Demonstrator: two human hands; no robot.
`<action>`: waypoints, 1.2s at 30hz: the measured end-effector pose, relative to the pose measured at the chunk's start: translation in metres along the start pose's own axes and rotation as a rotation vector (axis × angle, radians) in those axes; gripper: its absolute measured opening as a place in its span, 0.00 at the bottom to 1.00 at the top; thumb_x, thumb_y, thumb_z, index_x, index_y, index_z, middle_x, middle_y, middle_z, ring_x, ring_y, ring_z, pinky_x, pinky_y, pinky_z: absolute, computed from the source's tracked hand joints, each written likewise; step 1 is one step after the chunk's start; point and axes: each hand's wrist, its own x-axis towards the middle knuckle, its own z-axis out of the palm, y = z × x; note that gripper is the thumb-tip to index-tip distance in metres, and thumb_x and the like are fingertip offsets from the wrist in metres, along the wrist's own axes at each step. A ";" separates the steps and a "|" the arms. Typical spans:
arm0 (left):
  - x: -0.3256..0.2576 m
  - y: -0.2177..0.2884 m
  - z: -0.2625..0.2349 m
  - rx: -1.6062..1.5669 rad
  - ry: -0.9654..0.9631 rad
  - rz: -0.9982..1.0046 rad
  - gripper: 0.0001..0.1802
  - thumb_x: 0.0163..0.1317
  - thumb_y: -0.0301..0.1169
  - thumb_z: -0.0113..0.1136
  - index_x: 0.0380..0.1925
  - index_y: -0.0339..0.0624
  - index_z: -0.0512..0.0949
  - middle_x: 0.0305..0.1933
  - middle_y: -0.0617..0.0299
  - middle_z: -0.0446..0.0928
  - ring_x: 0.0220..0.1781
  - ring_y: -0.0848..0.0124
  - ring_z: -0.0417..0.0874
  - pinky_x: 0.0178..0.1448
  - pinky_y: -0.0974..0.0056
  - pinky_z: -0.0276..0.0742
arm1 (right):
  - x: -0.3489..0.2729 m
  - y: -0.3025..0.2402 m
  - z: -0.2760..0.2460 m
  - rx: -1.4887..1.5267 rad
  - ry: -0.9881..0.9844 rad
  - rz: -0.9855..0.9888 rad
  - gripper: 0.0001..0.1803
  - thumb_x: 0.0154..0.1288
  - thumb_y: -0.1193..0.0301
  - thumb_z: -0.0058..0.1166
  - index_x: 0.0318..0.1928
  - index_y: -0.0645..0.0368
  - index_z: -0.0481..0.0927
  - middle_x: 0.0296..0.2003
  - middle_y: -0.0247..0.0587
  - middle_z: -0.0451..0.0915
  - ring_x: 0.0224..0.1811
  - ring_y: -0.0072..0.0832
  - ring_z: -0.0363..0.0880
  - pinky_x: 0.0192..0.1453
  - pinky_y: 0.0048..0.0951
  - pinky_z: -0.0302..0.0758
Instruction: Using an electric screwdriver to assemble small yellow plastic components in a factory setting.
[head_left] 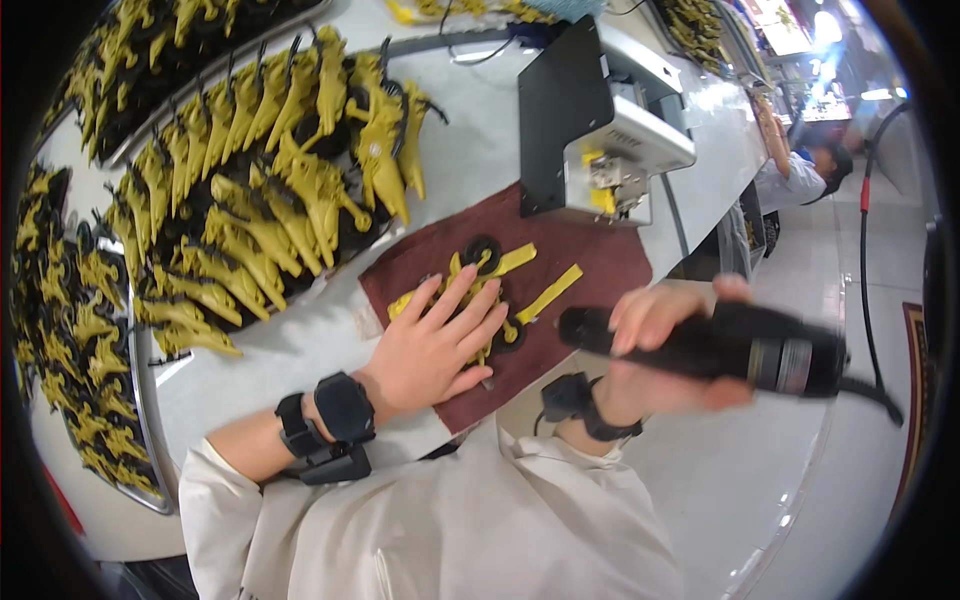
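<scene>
The left hand [435,345] lies palm down with its fingers loosely spread over a yellow piece with black wheels [482,254], which sits on the maroon cloth [555,355]; palm and fingers cover most of the piece, so I cannot tell whether the fingertips pinch any of it. The right hand [660,335] is closed around a black handheld tool [790,352], off to the right of the piece and apart from it — both are blurred, and the fingers hide part of the tool's body. A cable [872,394] leaves the tool's far end. Between the piece and the tool a narrow yellow strip [550,294] lies on the cloth. Rows of yellow-and-black pieces [262,232] stand at the left, some cut off by the dark rim — and the boxy machine [566,120] beyond the cloth hides its own far side.
</scene>
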 end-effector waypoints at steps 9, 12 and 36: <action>-0.004 -0.004 0.003 -0.029 0.027 -0.002 0.40 0.46 0.47 0.65 0.60 0.47 0.66 0.68 0.57 0.59 0.71 0.54 0.55 0.68 0.48 0.54 | -0.051 0.010 0.037 -0.116 -0.170 -0.122 0.48 0.55 0.38 0.53 0.57 0.69 0.53 0.30 0.52 0.76 0.25 0.37 0.76 0.27 0.34 0.74; -0.004 -0.002 0.004 -0.065 0.043 0.002 0.40 0.45 0.45 0.65 0.60 0.46 0.66 0.67 0.57 0.60 0.71 0.54 0.55 0.68 0.48 0.54 | -0.054 0.016 0.032 -0.102 -0.190 -0.133 0.48 0.55 0.39 0.54 0.56 0.70 0.53 0.31 0.54 0.76 0.26 0.37 0.76 0.27 0.34 0.74; -0.006 0.009 -0.003 -0.071 0.166 0.026 0.50 0.40 0.46 0.70 0.64 0.41 0.60 0.68 0.49 0.56 0.70 0.50 0.56 0.68 0.46 0.54 | -0.032 0.007 0.003 -0.365 0.318 -0.055 0.41 0.62 0.41 0.45 0.59 0.65 0.56 0.23 0.36 0.68 0.20 0.25 0.66 0.25 0.28 0.67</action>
